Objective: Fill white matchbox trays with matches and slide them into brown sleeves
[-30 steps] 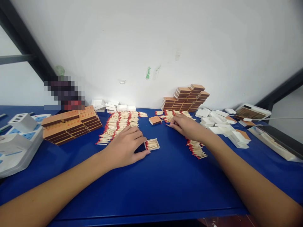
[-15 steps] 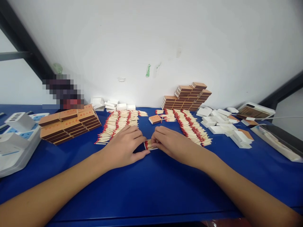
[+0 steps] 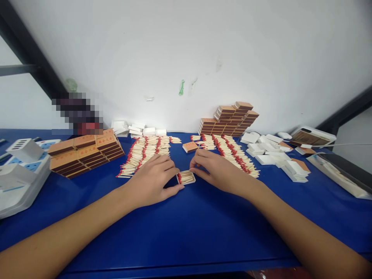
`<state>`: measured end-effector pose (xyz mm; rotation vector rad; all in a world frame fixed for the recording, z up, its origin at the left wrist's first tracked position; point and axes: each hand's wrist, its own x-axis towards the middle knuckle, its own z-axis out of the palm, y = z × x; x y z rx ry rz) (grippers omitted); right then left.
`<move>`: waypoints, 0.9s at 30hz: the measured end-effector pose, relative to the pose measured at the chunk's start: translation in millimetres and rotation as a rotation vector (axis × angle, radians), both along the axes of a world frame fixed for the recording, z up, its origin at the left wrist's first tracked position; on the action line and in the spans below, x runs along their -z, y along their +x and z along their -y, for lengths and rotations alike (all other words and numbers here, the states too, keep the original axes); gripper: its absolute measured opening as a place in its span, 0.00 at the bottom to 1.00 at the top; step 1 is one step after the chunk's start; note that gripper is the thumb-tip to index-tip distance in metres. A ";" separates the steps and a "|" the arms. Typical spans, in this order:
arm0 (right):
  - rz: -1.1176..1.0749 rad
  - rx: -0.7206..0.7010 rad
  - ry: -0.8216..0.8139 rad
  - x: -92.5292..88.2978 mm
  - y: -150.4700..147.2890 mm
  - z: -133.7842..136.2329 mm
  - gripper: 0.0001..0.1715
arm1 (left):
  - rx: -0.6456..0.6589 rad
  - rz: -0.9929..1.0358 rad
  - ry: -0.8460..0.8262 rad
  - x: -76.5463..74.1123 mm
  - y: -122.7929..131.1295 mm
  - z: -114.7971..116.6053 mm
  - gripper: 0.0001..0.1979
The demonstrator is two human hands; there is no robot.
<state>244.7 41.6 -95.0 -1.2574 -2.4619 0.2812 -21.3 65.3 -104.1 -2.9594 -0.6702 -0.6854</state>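
Note:
A small white matchbox tray (image 3: 186, 183) filled with red-headed matches lies on the blue table, matches lengthwise with most heads to the left. My left hand (image 3: 154, 178) holds the tray at its left end, thumb at the near corner and fingers at the far one. My right hand (image 3: 213, 168) is at the tray's far right corner, fingers loosely curved and thumb a little apart; whether it touches the rim I cannot tell. Beyond the tray lies a matchbox (image 3: 190, 147) with an orange top and a loose match on it.
Loose matches lie in rows at left (image 3: 148, 149) and right (image 3: 232, 153). Stacked matchboxes stand at left (image 3: 87, 153) and back right (image 3: 229, 122). White trays (image 3: 270, 151) are heaped at right, others (image 3: 149, 131) along the wall. A power strip (image 3: 37, 186) sits far left.
My right hand has drawn back from over the matches to the tray's far right corner, uncovering the tray's contents. My left hand has stayed in place.

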 end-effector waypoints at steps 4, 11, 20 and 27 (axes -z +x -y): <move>0.008 -0.012 0.000 -2.3 -3.4 3.1 0.09 | 0.004 0.007 0.000 0.7 0.3 -0.1 0.16; 0.017 0.132 0.132 2.4 19.4 -18.2 0.09 | 0.010 0.009 0.002 1.5 -0.1 -0.3 0.16; 0.102 0.350 0.181 10.6 62.6 -46.5 0.08 | 0.019 0.023 0.010 1.3 -0.5 -0.5 0.15; 0.111 0.306 0.107 8.7 66.7 -48.3 0.10 | 0.016 0.025 0.015 2.2 -0.3 -0.7 0.16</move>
